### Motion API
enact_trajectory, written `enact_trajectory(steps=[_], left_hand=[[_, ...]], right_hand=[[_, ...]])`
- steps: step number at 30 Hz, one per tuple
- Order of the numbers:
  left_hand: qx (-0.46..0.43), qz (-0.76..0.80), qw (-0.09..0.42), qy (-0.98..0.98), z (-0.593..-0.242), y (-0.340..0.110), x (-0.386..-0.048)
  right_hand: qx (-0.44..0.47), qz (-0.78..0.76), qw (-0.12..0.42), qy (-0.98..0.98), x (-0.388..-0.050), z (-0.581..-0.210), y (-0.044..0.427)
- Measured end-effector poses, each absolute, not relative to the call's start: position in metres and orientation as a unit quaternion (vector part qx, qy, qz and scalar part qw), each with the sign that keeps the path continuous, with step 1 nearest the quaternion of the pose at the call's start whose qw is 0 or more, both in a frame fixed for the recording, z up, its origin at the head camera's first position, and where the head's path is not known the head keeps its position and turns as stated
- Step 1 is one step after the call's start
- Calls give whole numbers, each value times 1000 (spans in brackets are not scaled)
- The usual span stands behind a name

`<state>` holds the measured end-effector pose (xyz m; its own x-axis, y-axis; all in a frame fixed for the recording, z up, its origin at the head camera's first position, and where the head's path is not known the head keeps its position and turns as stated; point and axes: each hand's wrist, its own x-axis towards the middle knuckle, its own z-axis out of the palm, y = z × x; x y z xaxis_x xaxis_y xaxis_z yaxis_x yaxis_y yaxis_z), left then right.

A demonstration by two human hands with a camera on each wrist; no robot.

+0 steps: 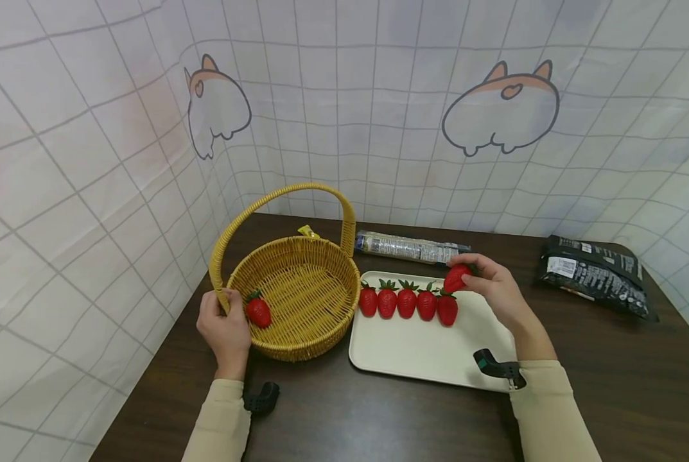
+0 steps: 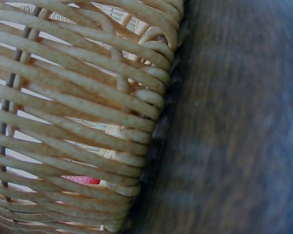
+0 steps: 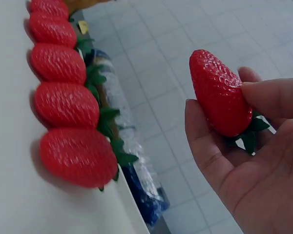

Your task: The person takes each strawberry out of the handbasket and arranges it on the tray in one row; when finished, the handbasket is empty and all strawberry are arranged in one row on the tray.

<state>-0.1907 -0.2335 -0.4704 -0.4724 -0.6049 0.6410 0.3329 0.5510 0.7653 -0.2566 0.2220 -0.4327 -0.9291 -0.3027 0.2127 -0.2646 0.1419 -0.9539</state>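
My right hand [image 1: 491, 287] pinches a strawberry [image 3: 219, 92] between thumb and fingers, above the upper part of a white tray [image 1: 402, 356]. Several strawberries [image 3: 78, 157] lie side by side in a row on that tray, green leaves toward its far edge. To the left stands a yellow woven basket [image 1: 300, 350] with a tall arched handle [image 1: 298, 187]. One strawberry [image 1: 258, 311] lies inside, near the basket's left wall. My left hand [image 1: 226, 327] grips the lower left end of the handle. The left wrist view shows the basket's weave [image 2: 73, 107] close up, but not the hand.
Behind the tray lies a long clear-and-blue package [image 1: 410, 247]. A black bag [image 1: 595, 276] sits at the back right of the dark wooden table [image 1: 321, 410]. A small yellow wrapper [image 1: 308, 232] shows behind the basket. A grid-patterned curtain [image 1: 373, 128] surrounds the table's back and sides.
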Motion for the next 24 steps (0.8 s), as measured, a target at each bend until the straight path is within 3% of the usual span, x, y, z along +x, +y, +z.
enact_trajectory(steps=[11, 24], left_hand=[[96, -467, 508, -717, -471, -233, -191], [86, -466, 531, -702, -443, -213, -178]], right_hand=[[-99, -537, 2, 838, -255, -438, 248], [-108, -522, 80, 843, -260, -463, 275]])
